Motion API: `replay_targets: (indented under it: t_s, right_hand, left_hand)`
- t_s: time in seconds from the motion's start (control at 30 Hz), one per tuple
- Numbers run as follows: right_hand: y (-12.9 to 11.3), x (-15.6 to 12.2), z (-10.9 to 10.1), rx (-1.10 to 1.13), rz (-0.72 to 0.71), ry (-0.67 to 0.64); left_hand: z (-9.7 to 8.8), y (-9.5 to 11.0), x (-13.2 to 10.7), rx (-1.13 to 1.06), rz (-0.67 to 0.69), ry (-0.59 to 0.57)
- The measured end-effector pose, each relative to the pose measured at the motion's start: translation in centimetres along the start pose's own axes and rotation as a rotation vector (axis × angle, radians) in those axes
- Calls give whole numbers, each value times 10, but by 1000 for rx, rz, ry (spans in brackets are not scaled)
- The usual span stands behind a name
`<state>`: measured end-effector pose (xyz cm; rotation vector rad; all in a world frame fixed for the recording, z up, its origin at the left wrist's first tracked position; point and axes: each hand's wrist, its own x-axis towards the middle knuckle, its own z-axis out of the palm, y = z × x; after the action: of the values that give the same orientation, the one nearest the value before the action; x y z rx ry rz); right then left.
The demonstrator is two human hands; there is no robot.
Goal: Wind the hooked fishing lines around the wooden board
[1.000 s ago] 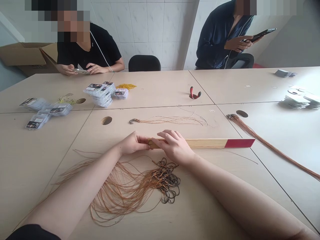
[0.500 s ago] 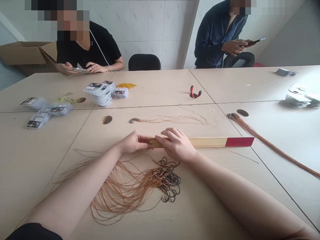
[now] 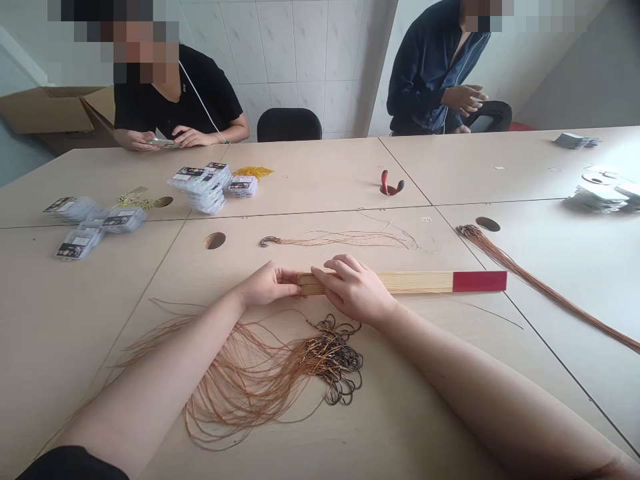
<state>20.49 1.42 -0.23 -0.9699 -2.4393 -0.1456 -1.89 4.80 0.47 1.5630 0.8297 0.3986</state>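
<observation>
My left hand (image 3: 267, 283) pinches the left end of a flat wooden strip (image 3: 415, 283), which has a red band at its right end. My right hand (image 3: 355, 290) lies over the strip just beside it, with its fingers curled across the wood. Below both hands, a heap of dark fishing hooks (image 3: 333, 360) lies on the table, their tangled brown snells (image 3: 235, 380) trailing left under my left forearm. Neither hand touches the heap.
A thinner hook bundle (image 3: 335, 239) lies beyond the strip, and a long brown bundle (image 3: 530, 280) lies to the right. Plastic packets (image 3: 203, 188), red-handled pliers (image 3: 391, 186) and a seated person's hands (image 3: 163, 140) are farther across the jointed table.
The standing person's hand has dropped and the dark tablet no longer shows. My hands stay on the strip, and the view has shifted slightly.
</observation>
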Motion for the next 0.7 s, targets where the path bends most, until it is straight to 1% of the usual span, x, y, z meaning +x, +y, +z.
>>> replay_targets:
  t_s: [0.17, 0.43, 0.7]
  right_hand:
    - [0, 0, 0, 7, 8, -21]
    - [-2, 0, -1, 56, 38, -129]
    - [-3, 0, 0, -12, 32, -163]
  left_hand:
    - [0, -1, 1, -13, -15, 0]
    - [1, 1, 1, 9, -30, 14]
    - [0, 4, 1, 45, -42, 32]
